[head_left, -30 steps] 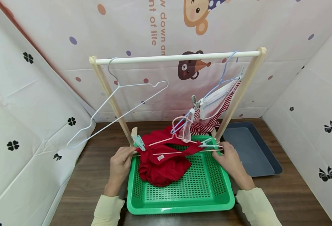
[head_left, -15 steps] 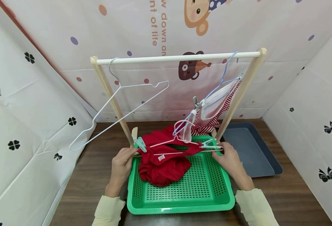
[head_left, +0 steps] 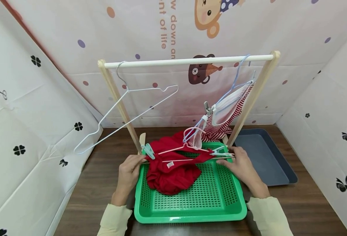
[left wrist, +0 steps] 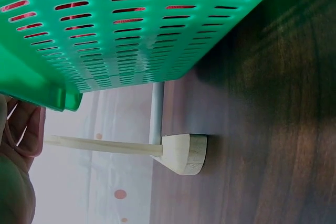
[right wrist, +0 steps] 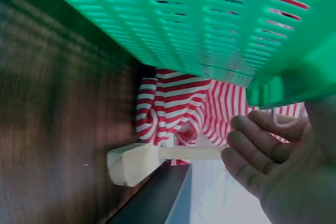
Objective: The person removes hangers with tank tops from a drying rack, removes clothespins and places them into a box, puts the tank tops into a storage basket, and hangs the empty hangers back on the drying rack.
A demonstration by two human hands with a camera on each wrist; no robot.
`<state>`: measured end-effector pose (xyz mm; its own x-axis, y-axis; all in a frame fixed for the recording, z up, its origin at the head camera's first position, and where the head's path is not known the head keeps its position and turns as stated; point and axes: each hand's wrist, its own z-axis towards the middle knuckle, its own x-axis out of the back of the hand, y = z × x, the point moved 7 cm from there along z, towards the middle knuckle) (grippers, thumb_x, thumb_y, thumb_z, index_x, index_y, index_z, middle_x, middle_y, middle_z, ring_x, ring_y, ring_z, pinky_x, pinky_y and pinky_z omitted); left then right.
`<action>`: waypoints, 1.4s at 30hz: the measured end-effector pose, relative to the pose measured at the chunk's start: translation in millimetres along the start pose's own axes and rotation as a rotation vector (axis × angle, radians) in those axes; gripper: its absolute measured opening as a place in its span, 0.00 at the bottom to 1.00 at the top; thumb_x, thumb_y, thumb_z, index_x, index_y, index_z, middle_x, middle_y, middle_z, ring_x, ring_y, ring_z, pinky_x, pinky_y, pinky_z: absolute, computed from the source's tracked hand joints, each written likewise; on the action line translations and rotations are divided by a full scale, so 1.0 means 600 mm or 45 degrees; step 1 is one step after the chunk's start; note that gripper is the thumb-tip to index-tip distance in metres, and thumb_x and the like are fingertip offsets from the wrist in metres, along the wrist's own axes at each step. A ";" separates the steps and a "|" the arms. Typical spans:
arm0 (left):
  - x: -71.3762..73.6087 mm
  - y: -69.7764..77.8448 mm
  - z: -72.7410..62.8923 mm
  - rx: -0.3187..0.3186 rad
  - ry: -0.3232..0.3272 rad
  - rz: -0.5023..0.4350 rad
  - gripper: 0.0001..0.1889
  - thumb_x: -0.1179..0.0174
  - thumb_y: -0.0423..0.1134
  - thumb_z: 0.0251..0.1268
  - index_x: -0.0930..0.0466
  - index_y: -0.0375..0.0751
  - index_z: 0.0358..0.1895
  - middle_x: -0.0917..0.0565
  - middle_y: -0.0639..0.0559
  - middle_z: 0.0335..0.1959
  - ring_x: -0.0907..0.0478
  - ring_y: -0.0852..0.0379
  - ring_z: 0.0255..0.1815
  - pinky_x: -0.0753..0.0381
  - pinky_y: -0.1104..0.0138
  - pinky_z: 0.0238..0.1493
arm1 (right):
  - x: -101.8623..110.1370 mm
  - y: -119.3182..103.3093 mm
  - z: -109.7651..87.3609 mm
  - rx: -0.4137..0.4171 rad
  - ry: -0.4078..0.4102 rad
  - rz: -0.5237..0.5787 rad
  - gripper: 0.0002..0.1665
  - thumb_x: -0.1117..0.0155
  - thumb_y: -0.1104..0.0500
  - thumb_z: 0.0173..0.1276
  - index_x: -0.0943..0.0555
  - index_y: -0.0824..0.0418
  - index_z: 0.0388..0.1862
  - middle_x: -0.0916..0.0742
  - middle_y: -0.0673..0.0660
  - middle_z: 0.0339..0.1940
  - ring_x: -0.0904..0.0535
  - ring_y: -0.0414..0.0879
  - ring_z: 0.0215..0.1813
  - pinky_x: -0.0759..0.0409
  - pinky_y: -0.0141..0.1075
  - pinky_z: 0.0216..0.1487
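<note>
A pink clothes hanger (head_left: 172, 150) lies across the back of a green slotted basket (head_left: 191, 219), with a red garment (head_left: 173, 178) on it. Mint clothespins, a left one (head_left: 148, 151) and a right one (head_left: 219, 151), clip the garment near the hanger's ends. My left hand (head_left: 129, 172) pinches the hanger's left end at the basket's rim; its loop shows by the fingers in the left wrist view. At the opposite end, my right hand (head_left: 245, 168) touches the hanger with thumb spread away. In the right wrist view its fingers (right wrist: 252, 140) are fairly straight beside the hanger's loop.
Behind the basket stands a wooden rack with a white bar (head_left: 188, 61). A white hanger (head_left: 126, 111) hangs at its left; on the right, a blue hanger (head_left: 235, 75) carries a red-and-white striped cloth (head_left: 220, 127). A dark grey tray (head_left: 263, 157) lies right.
The right thumb has spread out away from the hanger's end. The left hand keeps its pinch, and the head view has shifted slightly.
</note>
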<state>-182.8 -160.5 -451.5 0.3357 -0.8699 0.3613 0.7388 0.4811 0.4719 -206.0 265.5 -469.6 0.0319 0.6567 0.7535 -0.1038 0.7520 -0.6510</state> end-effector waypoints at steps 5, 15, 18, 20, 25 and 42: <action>0.000 0.000 0.001 -0.013 0.015 0.004 0.14 0.29 0.17 0.57 0.08 0.34 0.44 0.09 0.42 0.39 0.14 0.43 0.38 0.18 0.73 0.51 | 0.017 -0.024 -0.002 0.095 0.093 0.010 0.51 0.18 0.48 0.66 0.31 0.73 0.76 0.22 0.70 0.62 0.25 0.62 0.55 0.21 0.56 0.49; -0.001 -0.003 0.001 0.009 0.009 0.020 0.16 0.29 0.15 0.54 0.08 0.34 0.44 0.08 0.44 0.38 0.14 0.44 0.38 0.18 0.73 0.51 | 0.027 -0.062 -0.014 0.246 0.096 0.156 0.37 0.22 0.56 0.71 0.25 0.62 0.74 0.17 0.60 0.62 0.18 0.57 0.60 0.16 0.50 0.49; -0.002 -0.006 0.000 0.027 -0.008 0.023 0.16 0.29 0.14 0.55 0.08 0.34 0.44 0.09 0.44 0.39 0.14 0.44 0.38 0.19 0.73 0.50 | 0.028 -0.066 -0.016 0.300 0.089 0.216 0.32 0.24 0.59 0.72 0.22 0.60 0.72 0.15 0.57 0.60 0.17 0.55 0.58 0.15 0.43 0.50; -0.002 -0.007 -0.001 0.039 -0.018 0.020 0.16 0.30 0.15 0.56 0.08 0.34 0.44 0.09 0.44 0.39 0.14 0.44 0.38 0.19 0.74 0.50 | 0.029 -0.070 -0.018 0.343 0.096 0.253 0.30 0.25 0.63 0.72 0.21 0.60 0.71 0.14 0.56 0.58 0.15 0.55 0.57 0.15 0.34 0.50; -0.002 -0.006 -0.002 0.043 -0.018 0.020 0.15 0.30 0.15 0.56 0.08 0.34 0.44 0.09 0.44 0.39 0.14 0.44 0.38 0.18 0.72 0.48 | 0.029 -0.070 -0.017 0.389 0.126 0.311 0.26 0.25 0.67 0.70 0.18 0.61 0.66 0.11 0.57 0.53 0.14 0.49 0.54 0.18 0.25 0.48; -0.002 -0.006 -0.002 0.044 -0.019 0.029 0.15 0.30 0.14 0.57 0.08 0.34 0.44 0.08 0.44 0.39 0.15 0.45 0.38 0.19 0.75 0.50 | 0.043 -0.063 -0.020 0.472 0.258 0.479 0.21 0.27 0.79 0.64 0.15 0.67 0.55 0.11 0.65 0.48 0.17 0.39 0.37 0.21 0.26 0.32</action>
<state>-184.8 -161.2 -454.6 0.3431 -0.8572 0.3840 0.7103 0.5043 0.4910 -189.3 254.7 -426.4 0.1112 0.9011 0.4191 -0.4861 0.4171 -0.7680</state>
